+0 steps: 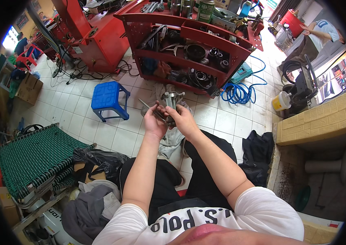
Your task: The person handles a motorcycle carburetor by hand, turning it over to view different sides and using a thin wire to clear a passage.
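In front of my knees, both my hands are brought together around a grey metal tool [169,102], an upright body with a short crossbar at its top; its exact kind is unclear. My right hand [184,121] is closed on its side, the thumb lying along the body. My left hand [155,122] is palm up with curled fingers, closed on a thin metal rod [143,103] that sticks out to the upper left. Whether the rod joins the tool is hidden by my fingers. Below, a grey rag [172,143] lies on the tiles between my legs.
A red tool cart [185,61] with parts on its shelves stands ahead. To the left are a blue plastic stool [109,96] and a green woven folding bed [38,153]. A coiled blue hose [238,94] lies right of the cart. Another person [320,34] sits far right.
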A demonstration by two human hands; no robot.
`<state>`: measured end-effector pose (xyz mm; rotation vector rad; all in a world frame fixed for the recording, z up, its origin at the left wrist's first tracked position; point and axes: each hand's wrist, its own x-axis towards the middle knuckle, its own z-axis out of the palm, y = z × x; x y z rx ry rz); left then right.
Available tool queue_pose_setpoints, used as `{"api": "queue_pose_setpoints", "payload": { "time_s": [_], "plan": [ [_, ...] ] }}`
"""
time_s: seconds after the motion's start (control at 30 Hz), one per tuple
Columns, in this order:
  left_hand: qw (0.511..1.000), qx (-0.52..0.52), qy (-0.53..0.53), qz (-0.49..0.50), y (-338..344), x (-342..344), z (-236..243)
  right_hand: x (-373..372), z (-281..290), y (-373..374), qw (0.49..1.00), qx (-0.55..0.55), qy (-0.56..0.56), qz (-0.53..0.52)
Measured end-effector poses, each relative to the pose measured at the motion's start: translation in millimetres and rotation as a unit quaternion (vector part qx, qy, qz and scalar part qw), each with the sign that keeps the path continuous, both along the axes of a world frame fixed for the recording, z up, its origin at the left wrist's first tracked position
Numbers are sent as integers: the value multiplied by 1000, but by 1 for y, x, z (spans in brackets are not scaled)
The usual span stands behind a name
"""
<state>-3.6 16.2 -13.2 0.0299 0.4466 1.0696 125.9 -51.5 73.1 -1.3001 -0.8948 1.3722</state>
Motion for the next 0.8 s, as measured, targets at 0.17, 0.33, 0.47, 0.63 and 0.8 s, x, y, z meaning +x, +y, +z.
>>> {"api": "queue_pose_setpoints", "payload": {
  "time_s": [0.17, 0.33, 0.47, 0.63, 0.8],
  "plan": [
    [1000, -4, 1, -31, -6, 4, 9, -3, -10, 3, 997, 55, -9, -52],
    [999, 8, 49, 4, -3, 4, 18, 1, -9, 2, 999, 17, -12, -27],
    [990, 30, 136, 28, 3, -2, 12, 2, -8, 3, 996, -13, -84, -12],
    [989, 45, 134, 39, 2, -5, 17, 7, -18, 1, 955, 31, -294, -14],
    [941, 185, 272, 83, -2, 0, 24, 5, -18, 2, 930, 44, -365, -11]
  ]
}}
